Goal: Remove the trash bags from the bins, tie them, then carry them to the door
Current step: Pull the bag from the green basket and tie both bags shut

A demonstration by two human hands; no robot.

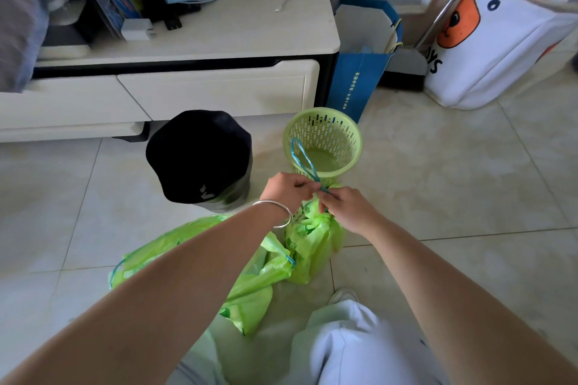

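A: Where's the trash bag rn?

B: Small green bag (312, 237) standing upright on the floor tiles (453, 191), right in front of the green slotted bin (323, 142), touching or nearly so. Neck gathered at the top.

A: Hands?

B: Both at the neck. Left hand (286, 189), grip pinching the blue drawstring (305, 162) w/ fingers curled. Right hand (347, 208) grip also pinching the string just at the gathered top. A loop of the string stands up btw the hands, in front of the bin's opening.

A: Other bag?

B: Bigger green bag (194, 253) lying slack on the floor, under the left forearm, its edge against the small one. Blue string loop shows at its left end.

A: 2nd bin?

B: Black bin (200, 156), left of the green one, close to the white TV cabinet (219, 87). Dark inside, can't tell if lined.

A: Anything else?

B: Silver bangle (280, 212) on left wrist. Blue paper bag (359, 81) beside the cabinet's end, white tote (497, 40) further right.
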